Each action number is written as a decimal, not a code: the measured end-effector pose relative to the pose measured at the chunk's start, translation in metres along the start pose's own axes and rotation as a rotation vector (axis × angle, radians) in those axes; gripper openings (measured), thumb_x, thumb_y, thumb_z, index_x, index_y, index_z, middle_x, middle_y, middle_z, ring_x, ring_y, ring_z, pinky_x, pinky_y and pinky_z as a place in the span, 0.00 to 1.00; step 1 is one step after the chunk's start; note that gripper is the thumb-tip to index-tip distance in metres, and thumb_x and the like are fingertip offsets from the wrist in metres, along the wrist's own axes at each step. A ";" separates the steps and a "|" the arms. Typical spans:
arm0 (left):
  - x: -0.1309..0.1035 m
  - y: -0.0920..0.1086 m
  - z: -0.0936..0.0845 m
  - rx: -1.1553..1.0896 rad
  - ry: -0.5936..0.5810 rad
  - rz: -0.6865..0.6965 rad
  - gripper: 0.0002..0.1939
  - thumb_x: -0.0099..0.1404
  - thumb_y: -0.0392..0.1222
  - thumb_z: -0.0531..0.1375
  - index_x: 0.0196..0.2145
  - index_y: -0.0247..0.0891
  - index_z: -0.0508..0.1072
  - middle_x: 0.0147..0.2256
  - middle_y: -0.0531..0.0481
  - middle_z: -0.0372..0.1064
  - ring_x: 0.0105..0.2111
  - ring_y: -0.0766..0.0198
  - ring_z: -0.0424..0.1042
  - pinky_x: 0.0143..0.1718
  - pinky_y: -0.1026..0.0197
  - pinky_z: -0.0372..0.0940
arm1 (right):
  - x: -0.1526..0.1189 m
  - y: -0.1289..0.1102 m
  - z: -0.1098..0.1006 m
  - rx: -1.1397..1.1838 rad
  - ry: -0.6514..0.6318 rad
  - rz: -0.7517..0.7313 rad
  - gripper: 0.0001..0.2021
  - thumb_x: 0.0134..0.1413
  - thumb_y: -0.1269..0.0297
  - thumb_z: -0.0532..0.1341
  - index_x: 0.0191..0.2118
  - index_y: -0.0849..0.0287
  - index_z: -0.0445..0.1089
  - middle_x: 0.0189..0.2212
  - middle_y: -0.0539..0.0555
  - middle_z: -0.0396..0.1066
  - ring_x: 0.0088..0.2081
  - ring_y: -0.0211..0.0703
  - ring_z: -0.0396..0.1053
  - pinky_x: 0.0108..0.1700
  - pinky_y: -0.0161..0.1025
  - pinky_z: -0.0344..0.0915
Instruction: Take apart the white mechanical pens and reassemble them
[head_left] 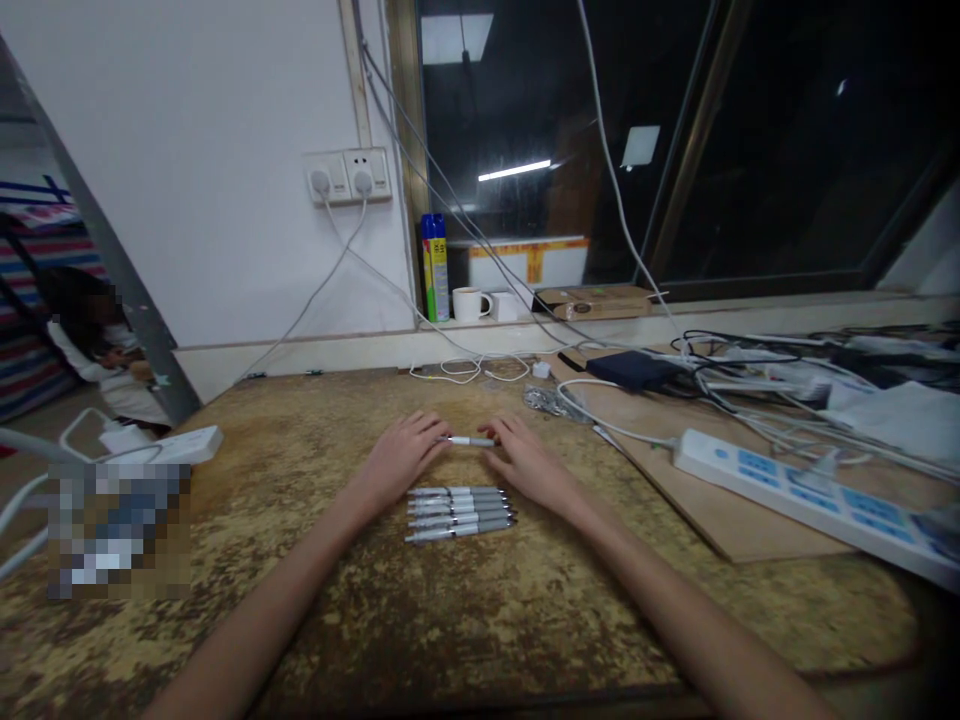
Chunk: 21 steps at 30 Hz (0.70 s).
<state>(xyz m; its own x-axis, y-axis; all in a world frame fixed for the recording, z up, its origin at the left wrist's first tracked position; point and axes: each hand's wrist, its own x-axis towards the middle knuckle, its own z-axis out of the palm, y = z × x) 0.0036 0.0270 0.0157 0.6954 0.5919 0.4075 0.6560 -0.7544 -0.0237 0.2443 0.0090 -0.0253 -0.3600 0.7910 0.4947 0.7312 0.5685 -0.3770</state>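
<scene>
A white and grey pen [469,441] lies crosswise between my two hands, just above the worn tabletop. My left hand [405,452] has its fingers closed on the pen's left end. At the other end, the fingers of my right hand [523,460] are closed around the grey part and cover its tip. Nearer to me, several similar pens [459,515] lie side by side in a neat row on the wooden table [390,620], their grey ends pointing right.
At right, a white power strip [810,490] rests on a brown board [720,520] among tangled cables. A dark flat box [634,370] and crumpled plastic [551,402] lie behind my hands. A mug [470,303] and spray can [434,268] stand on the sill. A person [97,340] sits far left.
</scene>
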 end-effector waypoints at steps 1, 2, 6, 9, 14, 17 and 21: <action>-0.002 0.003 -0.002 0.015 -0.001 0.008 0.16 0.76 0.48 0.47 0.47 0.41 0.71 0.44 0.47 0.70 0.46 0.58 0.66 0.50 0.56 0.60 | 0.000 -0.002 0.000 -0.033 -0.025 -0.020 0.10 0.64 0.68 0.57 0.50 0.59 0.67 0.47 0.58 0.70 0.50 0.48 0.66 0.54 0.43 0.62; -0.005 0.005 -0.004 0.030 0.001 0.013 0.16 0.76 0.48 0.47 0.47 0.41 0.71 0.44 0.47 0.70 0.46 0.58 0.66 0.50 0.56 0.60 | 0.000 -0.004 0.001 -0.070 -0.050 -0.033 0.09 0.66 0.67 0.55 0.49 0.59 0.68 0.46 0.59 0.71 0.50 0.48 0.66 0.54 0.43 0.62; -0.010 0.010 -0.003 0.139 0.010 0.024 0.16 0.77 0.47 0.46 0.47 0.40 0.71 0.43 0.47 0.70 0.46 0.57 0.66 0.49 0.55 0.59 | -0.001 -0.008 0.002 -0.212 -0.140 -0.041 0.10 0.69 0.68 0.52 0.47 0.60 0.69 0.43 0.59 0.74 0.47 0.48 0.69 0.51 0.41 0.61; -0.012 0.013 -0.003 0.228 0.020 0.027 0.15 0.77 0.44 0.46 0.47 0.38 0.70 0.43 0.46 0.71 0.45 0.55 0.66 0.47 0.54 0.59 | -0.002 -0.013 0.001 -0.280 -0.150 -0.041 0.10 0.67 0.71 0.52 0.47 0.60 0.69 0.42 0.58 0.75 0.44 0.48 0.71 0.48 0.40 0.60; -0.014 0.019 -0.007 0.227 -0.007 -0.015 0.11 0.75 0.37 0.48 0.46 0.36 0.70 0.42 0.43 0.72 0.44 0.54 0.68 0.47 0.53 0.59 | -0.002 -0.026 0.002 -0.340 -0.107 -0.010 0.12 0.61 0.77 0.54 0.46 0.60 0.71 0.39 0.61 0.77 0.43 0.52 0.72 0.49 0.43 0.58; -0.015 0.019 -0.004 0.144 -0.035 -0.083 0.12 0.72 0.32 0.50 0.47 0.37 0.71 0.44 0.42 0.73 0.46 0.53 0.69 0.48 0.53 0.60 | -0.002 -0.030 0.003 -0.330 -0.083 0.031 0.12 0.61 0.77 0.54 0.43 0.59 0.72 0.36 0.62 0.77 0.39 0.52 0.72 0.50 0.45 0.56; -0.018 0.015 0.001 0.033 -0.043 -0.161 0.13 0.72 0.34 0.49 0.49 0.40 0.70 0.46 0.44 0.74 0.47 0.54 0.71 0.48 0.55 0.62 | -0.001 -0.029 0.001 -0.256 -0.021 0.036 0.11 0.63 0.75 0.53 0.41 0.58 0.72 0.36 0.61 0.77 0.40 0.51 0.71 0.52 0.46 0.56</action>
<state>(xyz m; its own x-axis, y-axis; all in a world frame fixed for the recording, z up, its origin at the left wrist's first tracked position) 0.0016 0.0051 0.0070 0.5918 0.7167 0.3689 0.7688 -0.6395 0.0090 0.2233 -0.0077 -0.0155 -0.3411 0.8157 0.4672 0.8657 0.4663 -0.1821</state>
